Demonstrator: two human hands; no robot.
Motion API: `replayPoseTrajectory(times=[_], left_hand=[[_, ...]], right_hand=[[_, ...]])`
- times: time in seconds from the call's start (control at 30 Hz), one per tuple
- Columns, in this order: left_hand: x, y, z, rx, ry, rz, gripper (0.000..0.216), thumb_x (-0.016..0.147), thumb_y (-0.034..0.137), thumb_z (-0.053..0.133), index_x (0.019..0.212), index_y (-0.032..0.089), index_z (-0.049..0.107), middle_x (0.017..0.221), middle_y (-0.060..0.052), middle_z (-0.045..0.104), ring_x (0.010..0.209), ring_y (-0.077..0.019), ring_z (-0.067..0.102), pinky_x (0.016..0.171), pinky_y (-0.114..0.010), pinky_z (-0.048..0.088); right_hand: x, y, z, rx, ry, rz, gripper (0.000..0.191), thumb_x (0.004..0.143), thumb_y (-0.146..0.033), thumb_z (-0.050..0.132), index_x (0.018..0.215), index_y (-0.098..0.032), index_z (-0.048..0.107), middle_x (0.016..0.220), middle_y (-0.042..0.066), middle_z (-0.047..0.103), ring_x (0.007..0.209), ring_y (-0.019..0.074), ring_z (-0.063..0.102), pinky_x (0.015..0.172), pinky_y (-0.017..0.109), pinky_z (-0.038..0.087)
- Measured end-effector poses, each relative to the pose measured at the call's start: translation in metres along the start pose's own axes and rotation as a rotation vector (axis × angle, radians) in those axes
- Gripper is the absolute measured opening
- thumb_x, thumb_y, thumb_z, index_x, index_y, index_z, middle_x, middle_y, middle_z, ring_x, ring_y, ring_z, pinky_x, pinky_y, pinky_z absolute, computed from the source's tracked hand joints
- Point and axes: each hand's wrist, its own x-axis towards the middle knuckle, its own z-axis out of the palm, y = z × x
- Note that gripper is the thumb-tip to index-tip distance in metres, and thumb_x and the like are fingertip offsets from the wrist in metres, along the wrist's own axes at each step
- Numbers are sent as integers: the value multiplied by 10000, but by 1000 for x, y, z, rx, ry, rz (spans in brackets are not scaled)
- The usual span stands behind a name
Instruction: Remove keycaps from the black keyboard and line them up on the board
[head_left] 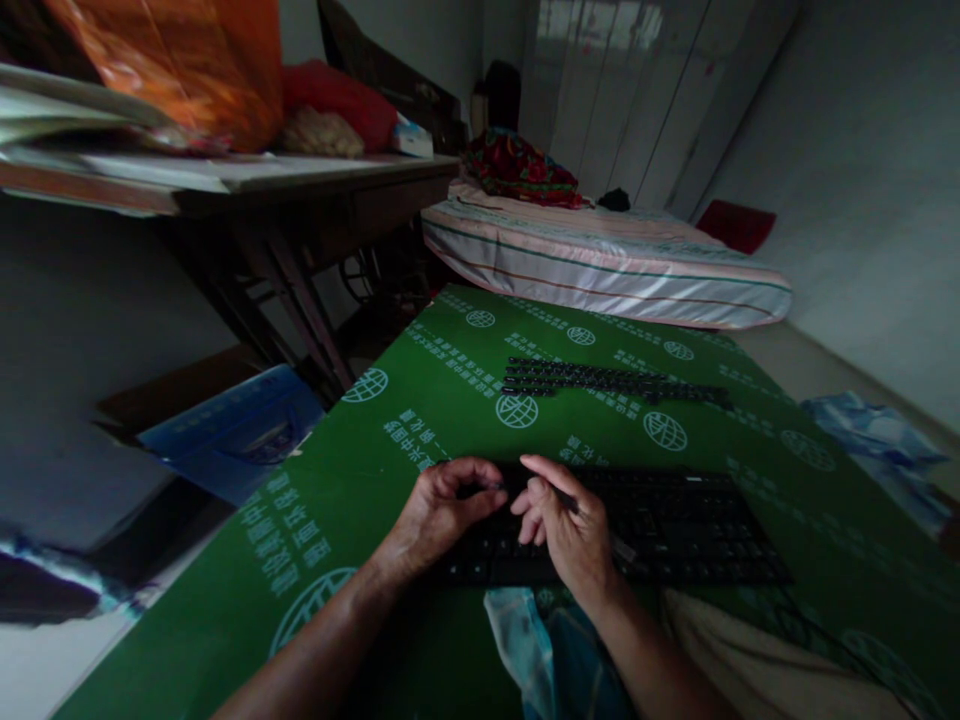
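A black keyboard (pixel 697 530) lies on the green board under both my hands. My left hand (pixel 457 505) is over its left part, thumb and forefinger pinched together; a small dark bit shows at the fingertips, too small to name. Just right of it, my right hand (pixel 562 520) is closed around a slim dark tool (pixel 564 498), its forefinger stretched out towards the left. The tool's other end comes out behind the hand, above the keys. Beyond the keyboard, loose black keycaps (pixel 600 378) lie in several rows.
The printed green board (pixel 420 400) serves as the work surface. A blue cloth (pixel 540 650) and a beige cloth (pixel 750 650) lie at its near edge. At the left stands a table (pixel 315 175) with an orange bag (pixel 187 70); a striped mattress (pixel 615 260) is behind.
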Motion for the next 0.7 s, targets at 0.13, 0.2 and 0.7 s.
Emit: replayPoseTrajectory(times=[0.13,0.2,0.7], left_hand=[[1,3,-1,-9,3,-6,150,674,259,693,742,133,647,689,-1,649,599,-111,565,565,-204,449],[1,3,-1,-9,-11,-8,152,681,273,689,730,135,648,665,4,636,582,-105,550,549,-198,437],[-1,1,-1,-165,-22,-50,145,639,205,728,733,134,644,672,11,645,610,-101,570,575,-200,467]], right_hand=[[-1,2,-3,-37,-17,-33,343,904,-351,398,1163,-183,548,616,-11,604,404,70,531,396,167,444],[0,1,-4,-134,-40,-150,293,902,-295,396,1102,-183,579,661,5,624,486,90,578,474,191,487],[5,6,-2,-608,-133,-483,270,831,-168,522,1084,-190,613,929,89,690,821,186,653,767,281,523]])
